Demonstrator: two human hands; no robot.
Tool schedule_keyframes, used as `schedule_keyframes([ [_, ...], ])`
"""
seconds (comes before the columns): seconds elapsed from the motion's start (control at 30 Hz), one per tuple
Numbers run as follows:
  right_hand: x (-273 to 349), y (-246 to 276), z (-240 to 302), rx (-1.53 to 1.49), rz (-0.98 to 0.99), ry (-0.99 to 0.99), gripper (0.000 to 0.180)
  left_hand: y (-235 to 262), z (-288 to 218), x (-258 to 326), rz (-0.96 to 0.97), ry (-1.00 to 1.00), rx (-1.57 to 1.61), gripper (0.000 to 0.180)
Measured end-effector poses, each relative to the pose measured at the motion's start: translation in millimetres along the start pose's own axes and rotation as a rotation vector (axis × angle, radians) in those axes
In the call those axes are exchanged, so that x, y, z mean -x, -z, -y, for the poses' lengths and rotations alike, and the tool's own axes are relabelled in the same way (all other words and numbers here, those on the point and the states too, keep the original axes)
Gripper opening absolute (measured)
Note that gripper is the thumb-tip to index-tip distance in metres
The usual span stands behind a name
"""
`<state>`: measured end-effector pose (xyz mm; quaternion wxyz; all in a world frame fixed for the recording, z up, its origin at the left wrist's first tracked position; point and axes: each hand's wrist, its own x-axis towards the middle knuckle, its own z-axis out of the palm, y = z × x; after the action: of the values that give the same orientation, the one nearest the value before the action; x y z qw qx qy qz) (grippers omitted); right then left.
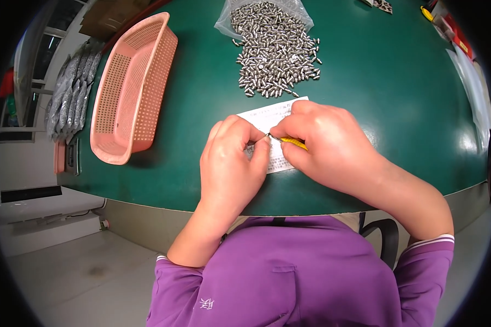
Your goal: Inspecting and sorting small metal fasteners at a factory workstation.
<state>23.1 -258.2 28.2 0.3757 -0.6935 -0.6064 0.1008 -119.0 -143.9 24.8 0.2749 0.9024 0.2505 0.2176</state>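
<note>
My right hand [327, 144] pinches a yellow tool [292, 142] over the white slip [275, 117] on the green table [202, 109]. Its long axis lies nearly level, metal tip pointing left toward my left hand [232, 158], whose fingers are curled tight around something too small to make out. Metal parts [275, 52] lie heaped beyond, well apart.

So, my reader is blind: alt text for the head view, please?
Two hands meet over a white paper slip on a green table: the right hand holds a yellow-handled tool against the left hand. Behind lie a pile of small metal parts and a pink basket.
</note>
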Motion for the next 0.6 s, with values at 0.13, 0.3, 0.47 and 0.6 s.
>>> schedule_keyframes([
  [0.13, -4.4, 1.7, -3.7, 0.002, 0.027, 0.032, 0.007, -0.4, -1.1, -1.0, 0.008, 0.001, 0.011, 0.016],
  [0.3, 2.9, -3.7, 3.6, 0.027, 0.012, -0.064, 0.011, 0.0, 3.1, 0.2, -0.003, -0.034, -0.006, 0.014],
  [0.47, 6.4, -5.5, 0.4, -0.039, -0.048, -0.069, 0.009, -1.1, 3.1, 1.0, -0.019, -0.071, -0.026, 0.013],
  [0.6, 7.4, -7.1, -4.9, -0.031, -0.03, -0.074, 0.016, -1.1, 2.3, 0.8, -0.007, -0.053, -0.024, 0.012],
])
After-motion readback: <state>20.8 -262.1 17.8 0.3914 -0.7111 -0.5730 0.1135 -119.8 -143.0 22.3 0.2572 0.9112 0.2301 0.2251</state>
